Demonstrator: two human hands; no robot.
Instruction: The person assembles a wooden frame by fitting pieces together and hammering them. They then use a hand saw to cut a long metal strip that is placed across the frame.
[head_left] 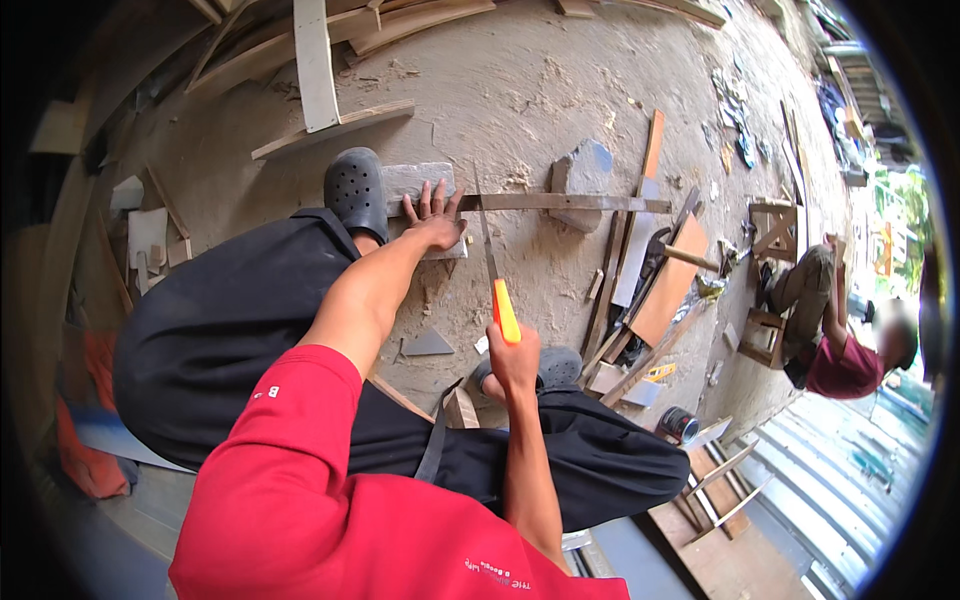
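A handsaw with a yellow and orange handle (507, 312) is in the grip of my right hand (515, 358), its narrow blade pointing away from me. The blade lies across a long thin wooden strip (600, 202). My left hand (437, 222) presses down on the strip's left part with spread fingers, just left of the blade. Under that part is a pale grey block (405, 180). Farther right, the strip rests on a second grey block (582, 168). My left foot, in a dark clog (354, 193), stands beside the first block.
Boards, a hammer (690, 258) and offcuts lie in a pile to the right. A can (679, 424) stands near my right knee. A joined wooden piece (318, 80) lies at the far left. At far right, another person (845, 350) sits near small wooden frames.
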